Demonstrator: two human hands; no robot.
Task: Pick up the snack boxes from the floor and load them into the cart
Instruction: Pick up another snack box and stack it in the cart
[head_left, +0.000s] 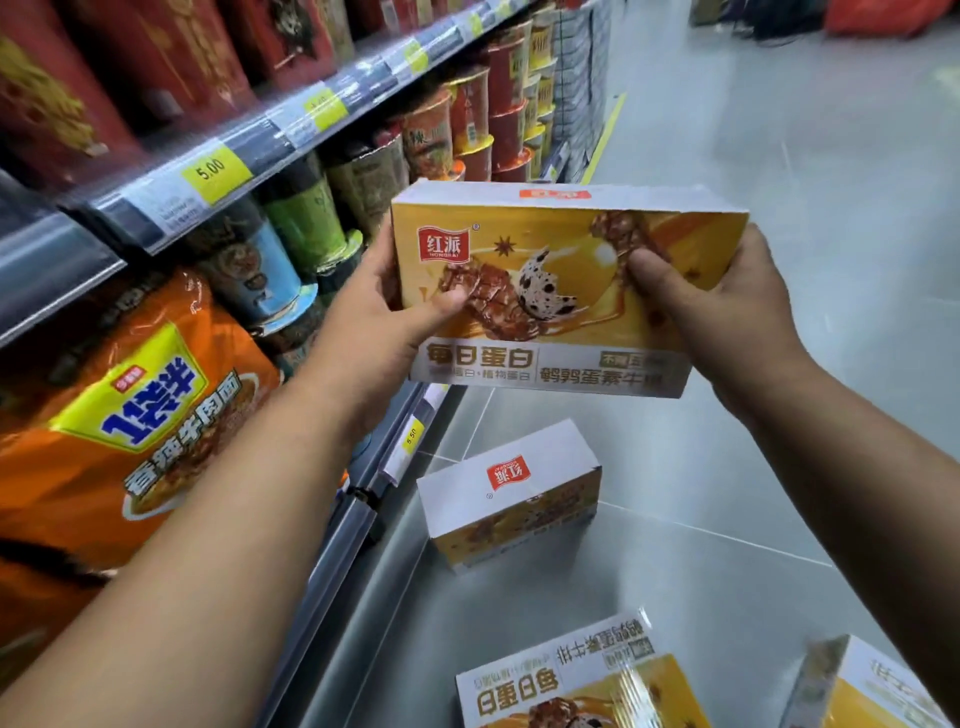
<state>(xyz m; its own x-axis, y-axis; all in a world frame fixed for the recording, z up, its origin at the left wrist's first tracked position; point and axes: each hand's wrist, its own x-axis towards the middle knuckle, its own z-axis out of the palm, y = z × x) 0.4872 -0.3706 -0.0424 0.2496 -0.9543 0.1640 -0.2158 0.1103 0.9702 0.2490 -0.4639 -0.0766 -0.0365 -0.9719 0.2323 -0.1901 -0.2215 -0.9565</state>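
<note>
Both hands are clasping one yellow snack box (561, 291) by its ends, the left hand (395, 306) and right hand (711, 306) each laying a thumb on the printed face, probably steadying it for carrying. Three more boxes (511, 499) are lying on the floor (779, 441) beneath; no cart is showing.

1 yellow-and-white raised snack box (561, 291) is hanging slightly tilted, front showing. 3 matching ones are lying below, apart: far box (511, 499), near box (576, 680), edge box (872, 691).
</note>
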